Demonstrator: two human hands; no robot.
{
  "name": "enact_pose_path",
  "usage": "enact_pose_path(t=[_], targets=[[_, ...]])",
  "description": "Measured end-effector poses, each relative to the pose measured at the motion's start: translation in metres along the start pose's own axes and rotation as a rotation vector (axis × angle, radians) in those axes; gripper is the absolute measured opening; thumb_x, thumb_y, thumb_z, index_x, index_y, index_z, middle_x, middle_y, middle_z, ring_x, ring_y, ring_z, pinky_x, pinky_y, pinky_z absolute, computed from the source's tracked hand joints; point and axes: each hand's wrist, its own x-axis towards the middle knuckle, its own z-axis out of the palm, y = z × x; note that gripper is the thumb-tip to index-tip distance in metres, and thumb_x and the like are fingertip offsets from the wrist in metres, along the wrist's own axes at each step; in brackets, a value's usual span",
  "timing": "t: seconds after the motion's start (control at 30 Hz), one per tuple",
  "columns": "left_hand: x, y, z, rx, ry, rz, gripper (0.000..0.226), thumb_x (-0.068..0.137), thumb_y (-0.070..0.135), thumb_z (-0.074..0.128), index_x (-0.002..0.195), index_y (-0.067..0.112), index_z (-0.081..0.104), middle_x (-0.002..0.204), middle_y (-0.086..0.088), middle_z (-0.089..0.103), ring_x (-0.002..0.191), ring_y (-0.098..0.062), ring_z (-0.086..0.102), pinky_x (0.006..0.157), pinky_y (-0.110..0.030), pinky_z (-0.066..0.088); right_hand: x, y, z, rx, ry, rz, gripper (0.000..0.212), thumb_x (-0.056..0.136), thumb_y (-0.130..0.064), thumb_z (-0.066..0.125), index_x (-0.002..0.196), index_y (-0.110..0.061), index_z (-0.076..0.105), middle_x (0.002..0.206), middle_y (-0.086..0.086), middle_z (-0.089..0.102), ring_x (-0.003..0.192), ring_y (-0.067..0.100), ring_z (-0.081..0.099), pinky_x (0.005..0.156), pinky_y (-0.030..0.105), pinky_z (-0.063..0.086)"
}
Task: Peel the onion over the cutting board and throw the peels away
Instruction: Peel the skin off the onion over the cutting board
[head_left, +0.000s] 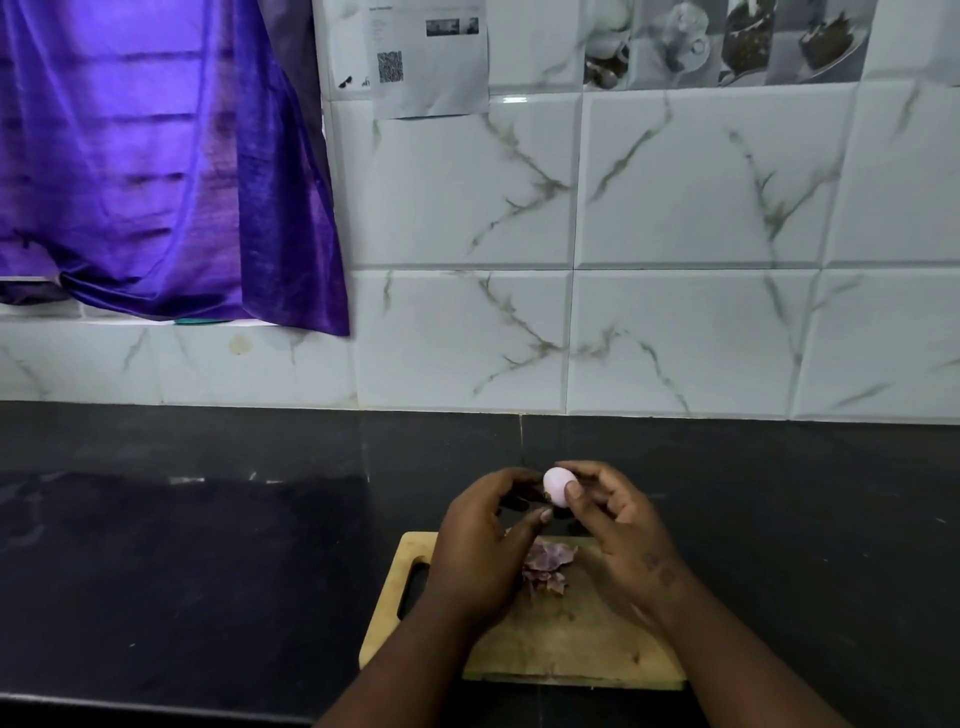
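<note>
1. Cutting board (571, 644), wood, lies on the black countertop (208, 545) close to its front edge. Its handle slot is at the board's left end.
2. Open counter lies to the L and R of the board, w/ a wide dark strip between the board's far edge and the marble-look tiled wall (701, 234).
3. Purple curtain (156, 156) hangs top L and a paper sheet w/ a QR code (431, 57) is stuck on the tiles. Both are well apart from the hands.
4. Onion (557, 483) is held up in the air between both hands. In this view it shows just past the board's far edge, above the peels.
5. Its long axis is steep and leans a bit, top-L to bottom-R. Can't tell which end is the root.
6. Look: small, egg-shaped, pale pink-white and smooth, mostly bare. A dark scrap clings at its lower L.
7. Right hand (618, 530) pinches the onion, w/ the thumb pressed on the near face and the fingers curled behind.
8. Left hand (485, 551) has its fingers curled in at the onion's L side and the thumb tip just under it. Can't tell whether it pinches onion, skin or nothing.
9. Peels (545, 569), purple-pink flakes, sit in a small heap on the board between the two hands.
</note>
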Motion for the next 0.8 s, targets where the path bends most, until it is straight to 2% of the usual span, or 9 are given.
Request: enact_pose_path(t=[0.1, 0.2, 0.27, 0.37, 0.5, 0.6, 0.7, 0.8], targets=[[-0.001, 0.002, -0.002, -0.027, 0.079, 0.013, 0.028, 0.090, 0.013, 0.082, 0.113, 0.029, 0.078, 0.104, 0.017, 0.078, 0.101, 0.003, 0.070, 0.084, -0.013, 0.057, 0.000, 0.000, 0.001, -0.014, -0.037, 0.017, 0.017, 0.102, -0.018, 0.060, 0.114, -0.021, 0.072, 0.107, 0.001, 0.079, 0.100, 0.016, 0.073, 0.088, 0.035, 0.059], [-0.001, 0.000, -0.001, -0.074, 0.122, -0.011, 0.023, 0.089, 0.007, 0.083, 0.104, 0.023, 0.084, 0.095, 0.012, 0.081, 0.093, 0.000, 0.075, 0.080, -0.021, 0.062, -0.002, -0.003, 0.002, 0.000, -0.063, 0.009, 0.017, 0.097, -0.017, 0.065, 0.113, -0.013, 0.069, 0.102, 0.004, 0.081, 0.094, 0.012, 0.075, 0.076, 0.024, 0.059], [-0.001, -0.002, -0.001, -0.030, 0.146, 0.003, 0.020, 0.090, 0.008, 0.082, 0.103, 0.023, 0.085, 0.094, 0.012, 0.082, 0.090, 0.001, 0.075, 0.079, -0.023, 0.064, -0.003, -0.005, 0.003, 0.013, -0.070, -0.004, 0.025, 0.091, -0.020, 0.070, 0.112, -0.007, 0.065, 0.103, 0.008, 0.082, 0.094, 0.015, 0.078, 0.072, 0.021, 0.059], [-0.002, -0.001, -0.002, 0.015, 0.155, 0.015, 0.018, 0.091, 0.010, 0.081, 0.100, 0.025, 0.085, 0.091, 0.015, 0.081, 0.088, 0.001, 0.075, 0.077, -0.026, 0.065, -0.005, -0.006, 0.002, -0.006, -0.061, -0.010, 0.038, 0.083, -0.026, 0.075, 0.109, -0.003, 0.061, 0.099, 0.012, 0.082, 0.092, 0.021, 0.078, 0.072, 0.025, 0.059], [-0.001, -0.003, -0.001, 0.026, 0.150, 0.034, 0.017, 0.091, 0.012, 0.080, 0.094, 0.028, 0.083, 0.089, 0.017, 0.079, 0.087, -0.002, 0.073, 0.076, -0.029, 0.064, -0.005, -0.008, 0.001, -0.019, -0.055, -0.002, 0.029, 0.089, -0.020, 0.076, 0.105, -0.001, 0.061, 0.093, 0.017, 0.079, 0.085, 0.021, 0.076, 0.069, 0.026, 0.060], [0.000, -0.003, -0.002, -0.004, 0.125, 0.032, 0.018, 0.093, 0.010, 0.076, 0.093, 0.028, 0.079, 0.090, 0.016, 0.077, 0.089, -0.005, 0.071, 0.075, -0.024, 0.059, -0.007, -0.010, 0.003, 0.002, -0.067, 0.007, 0.025, 0.091, -0.013, 0.075, 0.105, 0.002, 0.060, 0.093, 0.022, 0.078, 0.083, 0.023, 0.075, 0.069, 0.027, 0.061], [0.002, -0.005, -0.003, -0.129, 0.114, -0.066, 0.022, 0.096, 0.005, 0.072, 0.091, 0.026, 0.078, 0.089, 0.013, 0.076, 0.086, -0.004, 0.069, 0.073, -0.020, 0.055, -0.008, -0.013, 0.003, 0.013, -0.066, 0.007, 0.021, 0.090, -0.008, 0.075, 0.103, 0.002, 0.062, 0.092, 0.025, 0.077, 0.082, 0.026, 0.075, 0.071, 0.031, 0.061], [0.006, -0.012, -0.005, -0.258, 0.230, -0.169, 0.032, 0.099, 0.004, 0.069, 0.084, 0.032, 0.073, 0.081, 0.012, 0.072, 0.077, -0.004, 0.065, 0.073, -0.030, 0.054, -0.008, -0.015, 0.001, 0.005, -0.021, 0.005, 0.013, 0.090, -0.005, 0.075, 0.099, -0.003, 0.065, 0.089, 0.023, 0.077, 0.080, 0.026, 0.074, 0.070, 0.032, 0.061]])
